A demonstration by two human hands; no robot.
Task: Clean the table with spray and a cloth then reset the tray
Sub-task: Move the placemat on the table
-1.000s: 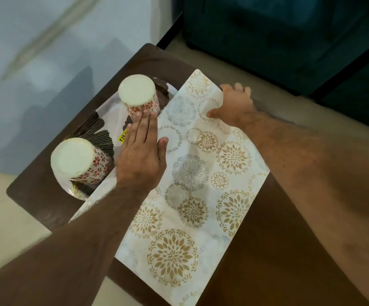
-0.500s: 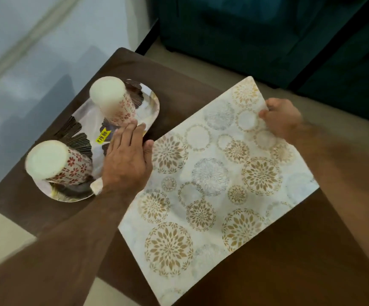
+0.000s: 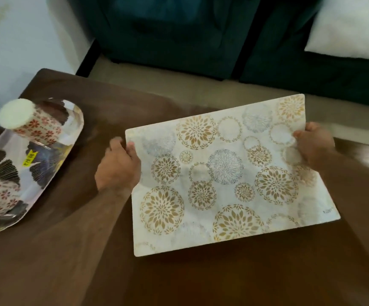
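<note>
Placemat — floral medallions, held over the brown table at centre; our left hand grips its nine o'clock edge, our right hand pinches its three o'clock edge. Tray at nine o'clock on the table — carries two upturned cups.

White placemat with gold and grey floral medallions – dark brown table, red-flowered cups on a dark-leafed tray.
</note>
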